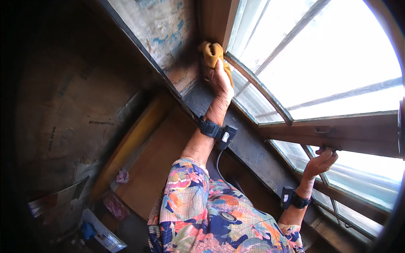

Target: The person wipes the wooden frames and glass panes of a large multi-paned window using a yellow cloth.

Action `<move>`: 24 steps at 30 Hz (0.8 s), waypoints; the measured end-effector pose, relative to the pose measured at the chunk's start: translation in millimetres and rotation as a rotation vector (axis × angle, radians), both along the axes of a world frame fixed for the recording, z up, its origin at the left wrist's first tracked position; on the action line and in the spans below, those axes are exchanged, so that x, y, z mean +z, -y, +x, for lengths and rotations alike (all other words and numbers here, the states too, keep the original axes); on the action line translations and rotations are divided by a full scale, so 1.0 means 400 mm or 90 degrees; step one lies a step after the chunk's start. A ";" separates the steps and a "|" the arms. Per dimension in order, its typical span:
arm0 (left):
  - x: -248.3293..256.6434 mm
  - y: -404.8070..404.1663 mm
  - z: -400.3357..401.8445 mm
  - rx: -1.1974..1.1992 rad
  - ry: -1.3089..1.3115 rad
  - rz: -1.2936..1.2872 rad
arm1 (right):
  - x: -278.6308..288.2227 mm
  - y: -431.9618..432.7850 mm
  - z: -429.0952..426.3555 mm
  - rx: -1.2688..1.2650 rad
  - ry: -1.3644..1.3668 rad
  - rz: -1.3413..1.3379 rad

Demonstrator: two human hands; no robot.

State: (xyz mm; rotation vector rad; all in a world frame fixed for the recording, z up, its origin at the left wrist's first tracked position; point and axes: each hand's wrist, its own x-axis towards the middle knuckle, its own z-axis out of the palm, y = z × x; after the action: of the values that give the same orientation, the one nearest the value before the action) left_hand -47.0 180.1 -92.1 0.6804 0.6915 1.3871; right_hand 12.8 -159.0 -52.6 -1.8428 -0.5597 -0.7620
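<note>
A bunched mustard-yellow cloth [211,54] is gripped in my left hand [220,79]. It presses into the corner where the brown wooden window frame [215,22] meets the stained wall [167,31]. My right hand [321,163] is raised to the wooden middle post [332,132] of the window, its fingertips at a small dark handle [330,148] there. Whether the fingers close fully around that handle is hard to see. Glass panes [341,57] beside both hands are bright with daylight. The dark window sill [246,148] runs below them.
Black straps with small boxes sit on both wrists; a cable [218,164] hangs from the left box [227,137]. Below left are a brown wooden board [152,158], a crumpled pink item [122,175], a plastic package [104,234] and cardboard sheeting [72,110].
</note>
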 end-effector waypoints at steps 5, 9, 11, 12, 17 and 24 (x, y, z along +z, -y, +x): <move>0.275 -0.010 0.031 -0.054 -0.026 0.196 | 0.006 0.025 0.019 -0.019 0.056 -0.023; 0.445 -0.032 -0.025 -0.002 -0.077 0.343 | -0.026 0.007 0.026 -0.011 0.099 -0.013; 0.443 -0.041 -0.024 0.016 -0.092 0.356 | -0.028 -0.007 0.032 0.010 0.094 -0.002; 0.407 -0.045 -0.020 0.026 -0.099 0.378 | -0.037 -0.005 0.035 0.017 0.090 0.004; 0.347 -0.066 -0.043 0.081 -0.160 0.570 | -0.049 0.001 0.041 0.043 0.119 -0.029; 0.642 -0.085 -0.015 0.092 -0.193 0.732 | -0.030 -0.006 0.031 0.053 0.137 -0.014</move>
State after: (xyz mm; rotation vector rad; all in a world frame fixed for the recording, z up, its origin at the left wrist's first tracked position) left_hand -52.9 214.1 164.9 1.7896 0.0939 1.7924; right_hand 25.3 -156.7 -64.6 -1.7567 -0.7812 -0.9062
